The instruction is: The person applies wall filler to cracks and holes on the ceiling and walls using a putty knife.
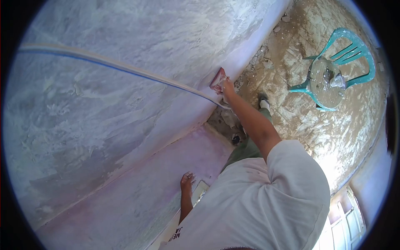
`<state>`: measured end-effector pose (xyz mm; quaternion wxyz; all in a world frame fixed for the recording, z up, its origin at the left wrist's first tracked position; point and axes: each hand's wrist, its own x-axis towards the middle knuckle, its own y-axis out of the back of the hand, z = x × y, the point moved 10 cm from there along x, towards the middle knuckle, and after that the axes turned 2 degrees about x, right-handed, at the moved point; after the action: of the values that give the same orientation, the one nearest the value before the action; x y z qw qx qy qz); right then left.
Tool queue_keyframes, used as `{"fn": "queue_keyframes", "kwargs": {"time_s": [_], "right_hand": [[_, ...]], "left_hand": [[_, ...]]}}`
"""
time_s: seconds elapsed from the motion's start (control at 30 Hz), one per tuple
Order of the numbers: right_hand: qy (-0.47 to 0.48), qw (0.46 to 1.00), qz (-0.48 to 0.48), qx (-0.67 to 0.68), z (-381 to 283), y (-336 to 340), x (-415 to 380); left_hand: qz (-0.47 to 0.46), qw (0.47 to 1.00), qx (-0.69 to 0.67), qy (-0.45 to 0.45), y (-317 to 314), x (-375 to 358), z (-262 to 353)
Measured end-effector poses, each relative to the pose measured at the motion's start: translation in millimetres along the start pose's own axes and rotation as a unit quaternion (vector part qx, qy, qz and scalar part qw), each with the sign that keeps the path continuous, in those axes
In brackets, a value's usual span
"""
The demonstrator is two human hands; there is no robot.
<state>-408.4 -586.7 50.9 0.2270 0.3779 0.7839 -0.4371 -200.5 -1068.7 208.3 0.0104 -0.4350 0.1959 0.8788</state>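
Red float [217,79] lay against the wall [137,96], gripped by the right hand [227,86], long edge roughly crosswise to the forearm [254,118]; the left hand [187,181], open, was farther away.

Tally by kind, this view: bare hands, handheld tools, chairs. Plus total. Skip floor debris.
Bare hands: 2 (left hand, right hand)
Handheld tools: 1 (red trowel, in the right hand)
Chairs: 1 (teal plastic armchair)
Total: 4
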Motion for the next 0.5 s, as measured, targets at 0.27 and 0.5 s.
{"fn": "queue_keyframes", "kwargs": {"time_s": [0.27,0.5], "right_hand": [[0.022,0.997,-0.046,0.050,-53.2,-58.2,-80.7],[-0.044,0.995,-0.005,0.086,-63.6,47.5,15.1]], "left_hand": [[-0.045,0.994,0.064,0.079,-56.0,-7.5,6.1],[-0.094,0.974,0.144,0.150,-121.7,0.6,28.5]]}}
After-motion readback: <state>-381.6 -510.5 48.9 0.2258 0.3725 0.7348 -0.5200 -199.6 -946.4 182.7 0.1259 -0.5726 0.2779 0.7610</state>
